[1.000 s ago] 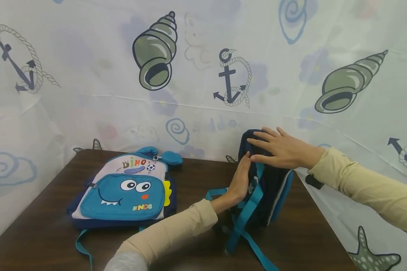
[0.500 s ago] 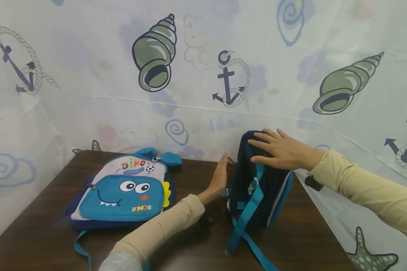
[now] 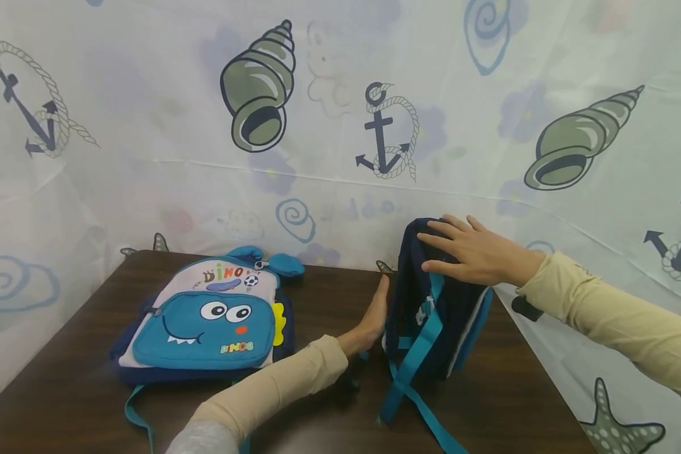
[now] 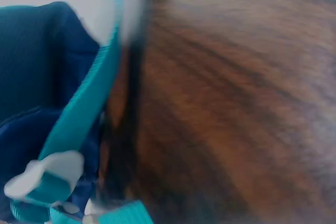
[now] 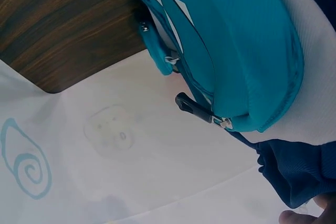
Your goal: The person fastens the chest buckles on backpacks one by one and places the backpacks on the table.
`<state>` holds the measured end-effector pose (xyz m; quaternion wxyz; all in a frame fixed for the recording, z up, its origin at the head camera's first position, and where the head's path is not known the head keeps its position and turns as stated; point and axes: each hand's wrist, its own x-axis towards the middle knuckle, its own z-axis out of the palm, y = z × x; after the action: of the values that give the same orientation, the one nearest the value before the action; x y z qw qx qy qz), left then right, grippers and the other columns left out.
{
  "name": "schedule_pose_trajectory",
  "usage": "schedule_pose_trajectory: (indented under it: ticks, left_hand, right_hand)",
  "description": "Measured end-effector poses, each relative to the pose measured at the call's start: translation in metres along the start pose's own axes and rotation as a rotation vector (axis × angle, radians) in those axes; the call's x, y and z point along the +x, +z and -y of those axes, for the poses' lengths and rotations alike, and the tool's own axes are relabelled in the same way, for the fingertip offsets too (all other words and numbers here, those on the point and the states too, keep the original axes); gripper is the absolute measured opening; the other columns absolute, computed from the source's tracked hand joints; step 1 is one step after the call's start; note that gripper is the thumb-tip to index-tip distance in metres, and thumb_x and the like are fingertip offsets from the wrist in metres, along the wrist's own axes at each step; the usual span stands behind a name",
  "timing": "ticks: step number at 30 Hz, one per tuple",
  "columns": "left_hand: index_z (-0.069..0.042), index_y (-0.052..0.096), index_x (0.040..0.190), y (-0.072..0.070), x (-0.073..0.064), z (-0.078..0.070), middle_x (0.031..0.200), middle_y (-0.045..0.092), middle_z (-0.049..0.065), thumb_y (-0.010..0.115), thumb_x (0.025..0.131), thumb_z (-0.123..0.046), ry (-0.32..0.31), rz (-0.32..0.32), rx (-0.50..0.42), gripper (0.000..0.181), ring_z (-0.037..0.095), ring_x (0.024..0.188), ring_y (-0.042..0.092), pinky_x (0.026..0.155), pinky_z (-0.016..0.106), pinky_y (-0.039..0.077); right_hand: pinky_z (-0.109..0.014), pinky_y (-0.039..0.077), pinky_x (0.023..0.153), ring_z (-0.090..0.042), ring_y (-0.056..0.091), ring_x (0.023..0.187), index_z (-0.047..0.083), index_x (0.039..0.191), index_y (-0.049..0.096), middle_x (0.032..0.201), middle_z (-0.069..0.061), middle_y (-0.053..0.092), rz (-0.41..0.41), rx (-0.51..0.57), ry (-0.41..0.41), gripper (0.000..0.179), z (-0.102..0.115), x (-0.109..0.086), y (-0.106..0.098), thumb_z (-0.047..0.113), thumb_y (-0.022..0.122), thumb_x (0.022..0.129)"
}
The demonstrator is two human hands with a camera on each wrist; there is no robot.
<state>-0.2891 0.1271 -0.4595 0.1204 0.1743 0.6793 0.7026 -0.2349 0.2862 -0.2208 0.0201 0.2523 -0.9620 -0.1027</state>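
A navy backpack [image 3: 445,343] stands upright on the right half of the table, its side and teal shoulder straps facing me. My right hand [image 3: 468,252] rests on its upper part with fingers spread and straight. Fingertips [image 5: 323,214] of that hand show in the corner of the right wrist view, near the teal front pocket [image 5: 247,40]. My left hand [image 3: 373,315] stands on edge with straight fingers along the backpack's left side; whether it touches is hard to tell. In the left wrist view appear a teal strap [image 4: 86,95] and a pale buckle [image 4: 39,182].
A second backpack [image 3: 204,334], with a dinosaur face, lies front up on the left of the dark wooden table [image 3: 329,290]. One of its straps [image 3: 138,416] trails toward the front. A printed curtain [image 3: 329,145] hangs behind the table.
My left hand has left the backpack's strap side, swung left and come back slightly right, close to the bag. The right hand has stayed on the bag.
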Motion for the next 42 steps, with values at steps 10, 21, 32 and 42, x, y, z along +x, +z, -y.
schedule_pose_trajectory:
  ticks: [10, 21, 32, 42]
  left_hand:
    - [-0.028, -0.006, 0.161, 0.045, -0.009, 0.005, 0.169, -0.013, 0.009, 0.012, 0.094, -0.079, 0.136, 0.08, 0.412, 0.087, 0.04, 0.155, 0.005, 0.117, 0.07, 0.012]
    - [-0.031, -0.006, 0.161, 0.072, -0.008, 0.003, 0.17, -0.005, 0.009, 0.014, 0.086, -0.088, 0.106, 0.104, 0.398, 0.096, 0.043, 0.154, 0.008, 0.116, 0.069, 0.018]
    - [-0.041, -0.009, 0.158, 0.086, -0.003, 0.011, 0.169, -0.01, 0.0, 0.022, 0.078, -0.095, 0.028, 0.118, 0.442, 0.101, 0.052, 0.151, 0.003, 0.108, 0.081, 0.012]
    - [-0.042, -0.008, 0.158, 0.084, -0.003, 0.006, 0.169, -0.011, 0.005, 0.021, 0.075, -0.098, -0.006, 0.14, 0.584, 0.104, 0.054, 0.15, -0.002, 0.106, 0.083, 0.01]
  right_hand:
    - [-0.069, 0.012, 0.117, -0.049, 0.016, 0.15, 0.014, 0.154, 0.04, 0.161, -0.02, 0.03, -0.003, 0.054, 0.01, 0.068, -0.01, -0.008, 0.01, 0.056, 0.047, 0.1]
    - [-0.07, 0.014, 0.117, -0.051, 0.014, 0.149, 0.013, 0.155, 0.038, 0.163, -0.023, 0.024, -0.003, 0.155, 0.089, 0.07, -0.03, -0.016, 0.026, 0.054, 0.05, 0.099]
    - [-0.074, 0.014, 0.113, -0.052, 0.011, 0.15, 0.009, 0.153, 0.039, 0.163, -0.025, 0.021, -0.051, 0.28, 0.169, 0.07, -0.06, -0.034, 0.052, 0.051, 0.053, 0.099]
    - [-0.077, 0.017, 0.11, -0.054, 0.013, 0.148, 0.008, 0.151, 0.043, 0.163, -0.024, 0.023, -0.089, 0.249, 0.184, 0.074, -0.063, -0.048, 0.075, 0.052, 0.061, 0.094]
